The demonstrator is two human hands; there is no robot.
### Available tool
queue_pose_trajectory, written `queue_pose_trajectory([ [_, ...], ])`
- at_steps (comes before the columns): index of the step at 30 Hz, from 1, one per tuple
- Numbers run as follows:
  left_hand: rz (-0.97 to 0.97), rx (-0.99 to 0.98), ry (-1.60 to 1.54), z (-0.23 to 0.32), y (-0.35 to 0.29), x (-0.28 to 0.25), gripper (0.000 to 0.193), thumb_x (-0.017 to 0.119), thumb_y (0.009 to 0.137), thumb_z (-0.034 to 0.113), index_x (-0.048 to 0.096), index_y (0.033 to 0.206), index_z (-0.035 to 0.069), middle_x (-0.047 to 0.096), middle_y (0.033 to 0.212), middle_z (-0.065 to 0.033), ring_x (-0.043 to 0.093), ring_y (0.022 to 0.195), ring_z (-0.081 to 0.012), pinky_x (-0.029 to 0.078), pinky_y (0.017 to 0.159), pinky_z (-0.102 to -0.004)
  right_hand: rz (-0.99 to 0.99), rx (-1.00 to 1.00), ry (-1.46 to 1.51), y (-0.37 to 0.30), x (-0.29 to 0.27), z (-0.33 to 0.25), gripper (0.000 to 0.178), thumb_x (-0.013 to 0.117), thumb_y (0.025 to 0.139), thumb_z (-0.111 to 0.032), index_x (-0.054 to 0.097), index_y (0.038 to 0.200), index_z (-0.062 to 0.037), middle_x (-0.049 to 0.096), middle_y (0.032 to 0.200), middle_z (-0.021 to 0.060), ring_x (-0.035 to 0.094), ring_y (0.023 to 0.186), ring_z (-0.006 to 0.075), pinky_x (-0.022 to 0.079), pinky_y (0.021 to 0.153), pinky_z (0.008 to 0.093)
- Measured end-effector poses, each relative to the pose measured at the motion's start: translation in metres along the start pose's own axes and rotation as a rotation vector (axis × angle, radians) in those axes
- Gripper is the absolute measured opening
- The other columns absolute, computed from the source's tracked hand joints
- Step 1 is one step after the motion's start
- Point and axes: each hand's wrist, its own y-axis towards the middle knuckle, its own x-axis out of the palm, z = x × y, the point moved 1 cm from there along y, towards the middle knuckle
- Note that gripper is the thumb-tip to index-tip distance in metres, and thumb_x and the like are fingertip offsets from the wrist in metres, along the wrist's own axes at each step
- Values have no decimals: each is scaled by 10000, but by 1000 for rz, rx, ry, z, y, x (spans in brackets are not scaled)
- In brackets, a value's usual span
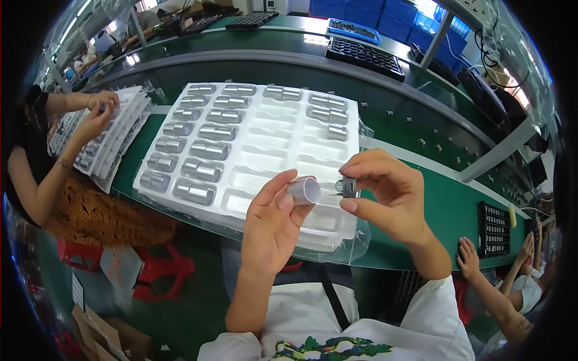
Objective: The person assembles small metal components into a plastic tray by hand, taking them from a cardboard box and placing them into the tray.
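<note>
My left hand is closed round a short silver metal tube, its open round end turned to the right. Facing it, my right hand pinches a small dark grey component with thin metal pins between thumb and fingertips. A small gap separates the two parts. Both hands are above the near edge of a white moulded tray. Silver cylinders fill the tray's two left columns, and a few more lie at the top of the other columns. Several hollows in the right half hold nothing.
At the left, another person's hands work over stacked white trays. A black gridded tray lies at the right, near another person's hand. A conveyor with small parts runs behind the green table. A metal post slants at the right.
</note>
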Motion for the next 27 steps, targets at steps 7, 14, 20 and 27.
queue_pose_trajectory([
  [7, -85, 3, 216, 3, -4, 11, 462, 576, 984, 91, 440, 1415, -8, 625, 1204, -175, 612, 1193, -306, 512, 1023, -423, 53, 1, -8, 1, 1, 0, 453, 788, 701, 123, 652, 1125, 43, 632, 1132, 175, 637, 1047, 226, 550, 874, 322],
  [14, -51, -122, 413, 11, -5, 2, 456, 602, 1006, 292, 541, 1313, -40, 659, 991, -111, 628, 818, -151, 453, 620, -241, -166, -108, -61, 7, -8, 1, 437, 830, 617, 135, 705, 1024, 37, 676, 1068, 202, 671, 993, 257, 552, 866, 347],
  [20, -82, -151, 495, 8, -12, 11, 281, 576, 1030, 257, 612, 1156, 8, 613, 793, -8, 502, 638, -33, 393, 537, -182, -280, -125, -174, 7, 1, 4, 394, 868, 615, 66, 723, 980, 35, 707, 1023, 191, 694, 926, 286, 553, 818, 359],
  [27, 75, -42, 493, 2, -10, 15, 271, 554, 1042, 284, 602, 1013, 18, 594, 753, -14, 479, 579, -23, 373, 495, -177, -285, -282, -366, 7, 7, 0, 398, 900, 625, -21, 726, 982, 10, 723, 1008, 149, 702, 898, 292, 545, 792, 355],
])
